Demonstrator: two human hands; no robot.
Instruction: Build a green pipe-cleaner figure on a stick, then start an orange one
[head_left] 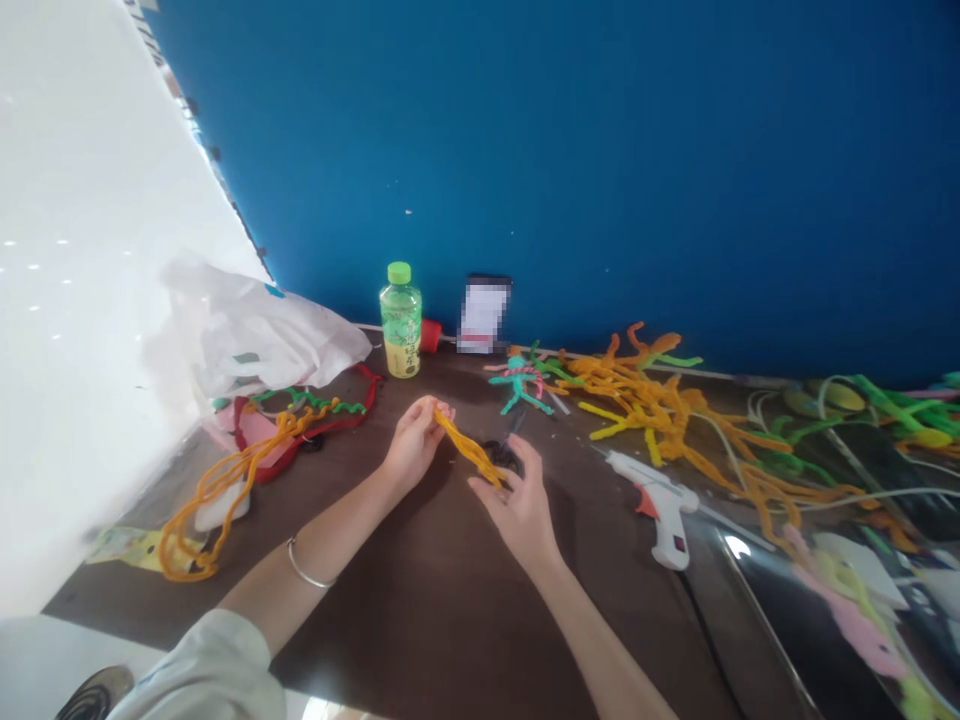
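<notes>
A bundle of yellow-orange pipe cleaners (469, 447) stretches slantwise between my two hands over the middle of the table. My left hand (415, 440) pinches its upper end, fingers closed. At the lower end, my right hand (523, 508) has the bundle between thumb and fingers. A dark coiled item (504, 455) lies just behind the right fingers, partly hidden, and I cannot make out its kind. Beyond it is a small teal pipe-cleaner figure (517, 382) with pink and orange parts. To the right of my right hand rests a white glue gun (660, 505) with an orange trigger.
A green-capped drink bottle (401, 325) stands near the blue wall, beside a propped phone (484, 315). Orange pipe-cleaner pieces (660, 400) pile up at right. A dark tablet-like panel (780, 610) lies front right. At left are a white plastic bag (277, 335) and loose orange pipe cleaners (225, 480).
</notes>
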